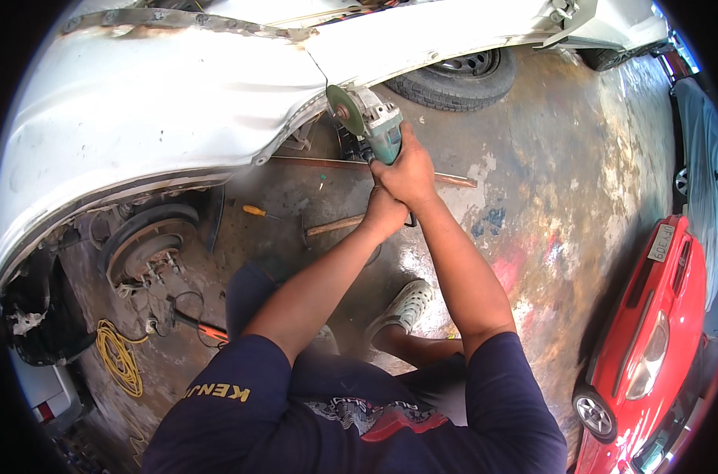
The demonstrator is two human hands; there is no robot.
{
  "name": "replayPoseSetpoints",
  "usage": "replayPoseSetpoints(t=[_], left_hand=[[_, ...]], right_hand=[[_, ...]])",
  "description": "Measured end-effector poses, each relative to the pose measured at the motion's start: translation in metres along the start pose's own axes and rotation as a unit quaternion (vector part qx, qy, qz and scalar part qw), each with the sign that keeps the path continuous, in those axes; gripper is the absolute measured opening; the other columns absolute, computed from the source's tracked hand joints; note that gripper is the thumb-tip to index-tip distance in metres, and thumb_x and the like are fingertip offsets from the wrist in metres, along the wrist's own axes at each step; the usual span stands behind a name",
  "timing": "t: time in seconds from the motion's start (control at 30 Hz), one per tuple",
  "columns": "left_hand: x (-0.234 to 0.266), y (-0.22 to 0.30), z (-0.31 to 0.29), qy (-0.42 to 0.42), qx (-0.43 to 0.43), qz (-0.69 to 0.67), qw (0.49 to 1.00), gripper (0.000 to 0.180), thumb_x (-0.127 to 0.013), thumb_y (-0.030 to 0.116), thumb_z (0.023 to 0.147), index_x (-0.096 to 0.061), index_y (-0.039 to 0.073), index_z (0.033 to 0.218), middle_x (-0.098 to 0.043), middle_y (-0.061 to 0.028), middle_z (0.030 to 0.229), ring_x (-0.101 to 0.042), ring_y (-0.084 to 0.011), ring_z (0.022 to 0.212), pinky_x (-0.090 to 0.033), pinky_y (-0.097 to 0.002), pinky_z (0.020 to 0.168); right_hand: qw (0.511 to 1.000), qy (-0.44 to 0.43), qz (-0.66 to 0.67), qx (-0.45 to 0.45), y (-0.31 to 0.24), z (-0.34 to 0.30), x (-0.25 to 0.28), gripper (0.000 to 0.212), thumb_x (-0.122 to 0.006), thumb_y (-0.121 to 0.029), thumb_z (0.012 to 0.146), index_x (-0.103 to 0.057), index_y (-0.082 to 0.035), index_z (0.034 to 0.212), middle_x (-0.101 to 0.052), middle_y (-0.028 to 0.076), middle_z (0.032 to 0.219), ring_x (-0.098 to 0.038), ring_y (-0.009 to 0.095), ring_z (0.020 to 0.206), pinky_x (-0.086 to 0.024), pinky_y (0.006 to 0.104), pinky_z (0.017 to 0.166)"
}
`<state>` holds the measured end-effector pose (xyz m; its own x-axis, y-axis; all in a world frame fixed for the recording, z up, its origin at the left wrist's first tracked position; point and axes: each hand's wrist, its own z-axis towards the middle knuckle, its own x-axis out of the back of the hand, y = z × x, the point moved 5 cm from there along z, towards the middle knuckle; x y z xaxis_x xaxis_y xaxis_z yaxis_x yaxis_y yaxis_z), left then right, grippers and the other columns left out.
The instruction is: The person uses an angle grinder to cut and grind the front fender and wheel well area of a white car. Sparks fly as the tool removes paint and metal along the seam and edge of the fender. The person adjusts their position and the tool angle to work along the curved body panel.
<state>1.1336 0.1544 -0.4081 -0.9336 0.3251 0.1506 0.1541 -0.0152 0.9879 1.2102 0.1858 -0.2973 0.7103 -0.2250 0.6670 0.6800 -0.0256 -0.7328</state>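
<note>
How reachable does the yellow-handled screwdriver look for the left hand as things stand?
Probably not: the left hand appears occupied at the grinder, and the screwdriver lies below, on the floor.

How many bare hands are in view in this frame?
2. The person's bare right hand grips the teal-and-grey angle grinder; the bare left hand is closed around it just below, fingers mostly hidden. No others show, though some could be hidden.

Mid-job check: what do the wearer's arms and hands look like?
The left sleeve is short and navy, with yellow lettering; the right sleeve matches, no lettering visible. Left hand and right hand wear no gloves.
</note>
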Motion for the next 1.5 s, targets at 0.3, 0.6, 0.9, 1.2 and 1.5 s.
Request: replayPoseSetpoints(t=[0.3,0.6,0.9,1.2,1.5], left_hand=[[0.001,0.018,-0.001,0.003,0.025,0.01,1.0,0.05,-0.066,0.009,0.102,-0.053,-0.001,0.15,-0.06,-0.0187,0.15,-0.057,-0.0293,0.14,-0.046,-0.0425,0.115],[0.0,0.011,0.002,-0.003,0.007,0.011,1.0,0.052,-0.065,0.009,0.103,-0.052,-0.001,0.153,-0.061,-0.0206,0.15,-0.057,-0.0287,0.14,-0.047,-0.0416,0.115],[0.003,0.011,0.005,-0.014,-0.035,0.044,0.998,0.07,-0.062,0.024,0.102,-0.039,0.011,0.168,-0.05,-0.0245,0.163,-0.05,-0.043,0.148,-0.042,-0.0483,0.121],[0.004,0.007,-0.001,-0.022,0.019,0.036,0.999,0.069,-0.063,0.025,0.103,-0.04,0.011,0.167,-0.051,-0.0247,0.163,-0.051,-0.0425,0.148,-0.043,-0.0486,0.12],[0.004,0.001,0.004,-0.017,0.012,0.024,1.0,0.07,-0.065,0.026,0.102,-0.041,0.01,0.165,-0.051,-0.0234,0.164,-0.049,-0.0401,0.151,-0.041,-0.0467,0.123]], right_hand=[[1.0,-0.01,-0.006,0.005,0.001,0.005,0.002,0.073,-0.082,-0.022,0.074,-0.052,0.003,0.136,-0.071,0.034,0.117,-0.068,0.055,0.111,-0.056,0.0562,0.095],[1.0,0.0,-0.014,0.01,0.001,0.005,0.0,0.08,-0.082,-0.021,0.074,-0.049,0.007,0.142,-0.071,0.035,0.118,-0.069,0.055,0.109,-0.057,0.0552,0.095],[1.0,-0.001,-0.027,0.003,0.001,0.002,-0.003,0.089,-0.084,-0.023,0.075,-0.047,0.009,0.149,-0.072,0.036,0.119,-0.07,0.053,0.111,-0.057,0.0529,0.096],[0.999,-0.012,-0.028,-0.008,-0.002,0.0,-0.005,0.09,-0.082,-0.024,0.075,-0.046,0.009,0.151,-0.071,0.038,0.117,-0.071,0.053,0.111,-0.057,0.0525,0.096],[1.0,0.007,-0.029,-0.002,0.004,0.001,-0.01,0.09,-0.082,-0.025,0.075,-0.047,0.007,0.152,-0.074,0.035,0.114,-0.073,0.052,0.108,-0.058,0.0515,0.096]])
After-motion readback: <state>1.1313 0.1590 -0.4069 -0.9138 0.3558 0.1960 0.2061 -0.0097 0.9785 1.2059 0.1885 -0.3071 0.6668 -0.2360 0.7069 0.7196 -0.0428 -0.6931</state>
